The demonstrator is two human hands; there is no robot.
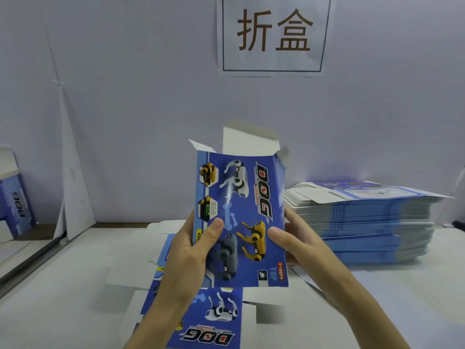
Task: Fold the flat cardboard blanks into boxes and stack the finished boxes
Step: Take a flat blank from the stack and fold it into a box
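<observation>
blue printed cardboard fills the middle of the view: a half-formed box (241,212), showing toy robot dogs and the word dog, is held upright above the table (75,285) between both hands. the left hand (188,253) grips its left edge, thumb pressed on the printed front and fingers wrapped behind, out of sight. the right hand (297,245) clamps the right edge the same way, thumb on the front near the yellow dog. at the far end of the box the white top flap (249,142) stands open, with a small side flap at each corner. the box seems opened into a sleeve, though its near end is hidden by the front panel and i cannot tell whether it is closed. under the hands another flat blank (216,318) lies printed side up on the table, its white tabs spread to both sides. to the right a tall stack of flat blanks (364,222) sits on the table, near the held box. at the far left edge a finished box (17,205) stands upright, and a white folded sheet (73,187) leans against the pale wall (138,96). a paper sign (274,34) with two large brown characters hangs on the wall above.
</observation>
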